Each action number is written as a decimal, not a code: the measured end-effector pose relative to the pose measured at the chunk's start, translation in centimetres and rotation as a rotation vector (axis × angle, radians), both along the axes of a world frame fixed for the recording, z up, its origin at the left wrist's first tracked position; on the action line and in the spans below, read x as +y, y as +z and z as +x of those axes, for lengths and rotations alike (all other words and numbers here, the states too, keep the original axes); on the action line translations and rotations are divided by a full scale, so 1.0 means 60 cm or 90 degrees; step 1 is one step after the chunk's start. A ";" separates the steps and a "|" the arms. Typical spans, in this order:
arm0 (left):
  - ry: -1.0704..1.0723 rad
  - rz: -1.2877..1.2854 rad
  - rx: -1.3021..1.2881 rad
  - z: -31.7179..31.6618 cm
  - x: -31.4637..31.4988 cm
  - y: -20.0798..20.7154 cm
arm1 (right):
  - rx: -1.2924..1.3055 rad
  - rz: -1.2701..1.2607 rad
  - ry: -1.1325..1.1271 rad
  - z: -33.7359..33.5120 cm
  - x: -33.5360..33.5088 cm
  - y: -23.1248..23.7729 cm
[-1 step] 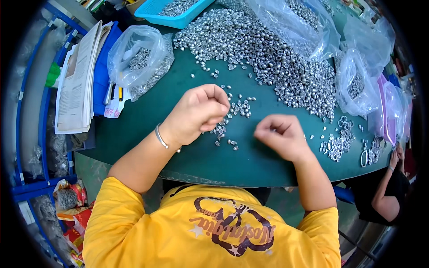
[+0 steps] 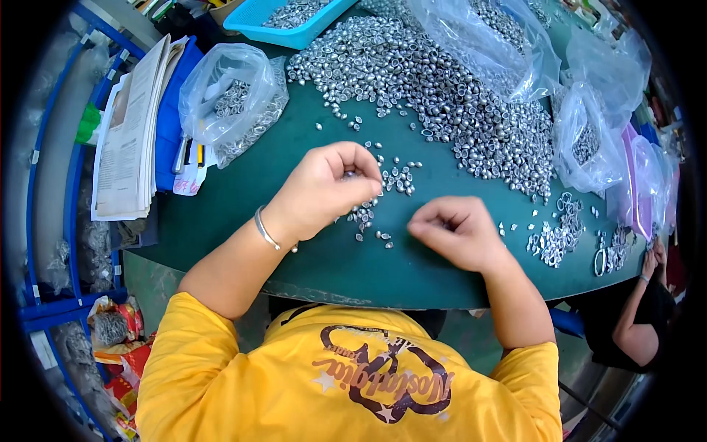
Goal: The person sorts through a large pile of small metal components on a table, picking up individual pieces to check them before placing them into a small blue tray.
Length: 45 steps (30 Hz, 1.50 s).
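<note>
My left hand (image 2: 331, 188) hovers over a small scatter of silver metal pieces (image 2: 394, 180) on the green table (image 2: 294, 236). Its fingers are curled, and a small piece is pinched at the fingertips. A thin bracelet sits on that wrist. My right hand (image 2: 456, 232) rests on the table to the right, fingers curled into a loose fist with nothing visible in it. A large heap of the same silver pieces (image 2: 456, 96) spreads across the far side of the table.
A clear bag of pieces (image 2: 228, 103) lies at the left, beside a stack of papers (image 2: 132, 132). A blue tray (image 2: 294, 18) stands at the back. More clear bags (image 2: 589, 140) and a pile of metal rings (image 2: 552, 239) are at the right. Another person's arm (image 2: 633, 309) is at the lower right.
</note>
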<state>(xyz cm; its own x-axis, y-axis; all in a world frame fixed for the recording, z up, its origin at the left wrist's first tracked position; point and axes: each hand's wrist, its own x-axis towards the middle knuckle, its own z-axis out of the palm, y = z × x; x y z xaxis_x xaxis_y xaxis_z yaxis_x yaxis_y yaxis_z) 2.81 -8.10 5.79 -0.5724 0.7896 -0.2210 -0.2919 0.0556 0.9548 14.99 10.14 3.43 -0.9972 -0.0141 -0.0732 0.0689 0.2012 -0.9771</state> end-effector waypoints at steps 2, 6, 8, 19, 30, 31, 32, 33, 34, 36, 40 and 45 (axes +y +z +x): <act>-0.058 -0.119 0.376 0.005 -0.007 0.006 | 0.156 0.188 0.099 -0.006 -0.011 0.004; -0.126 -0.146 0.694 0.027 -0.019 -0.014 | 0.240 0.384 0.114 -0.005 -0.027 -0.006; -0.123 -0.162 0.728 0.036 -0.023 -0.029 | 0.253 0.426 0.124 -0.006 -0.028 -0.009; -0.113 -0.181 0.724 0.052 -0.017 -0.036 | 0.278 0.381 0.105 -0.006 -0.021 -0.017; -0.087 -0.087 0.708 0.050 -0.017 -0.045 | -0.144 -0.406 -0.053 -0.014 0.029 -0.005; -0.078 -0.087 0.715 0.048 -0.018 -0.044 | -0.144 -0.344 -0.065 -0.015 0.026 -0.004; -0.068 -0.086 0.721 0.045 -0.018 -0.043 | -0.145 -0.282 -0.077 -0.016 0.023 -0.003; -0.058 -0.086 0.727 0.043 -0.018 -0.043 | -0.145 -0.220 -0.090 -0.016 0.020 -0.002; -0.043 -0.091 0.728 0.040 -0.017 -0.041 | -0.113 -0.193 -0.108 -0.017 0.016 0.001; -0.013 -0.100 0.728 0.035 -0.016 -0.041 | -0.075 -0.082 -0.140 -0.021 0.020 0.006; -0.031 -0.082 0.787 0.051 0.002 -0.048 | -0.034 0.040 -0.154 -0.046 0.021 0.040; -0.049 -0.098 0.743 0.045 0.000 -0.057 | 0.051 0.049 -0.144 -0.075 -0.002 0.068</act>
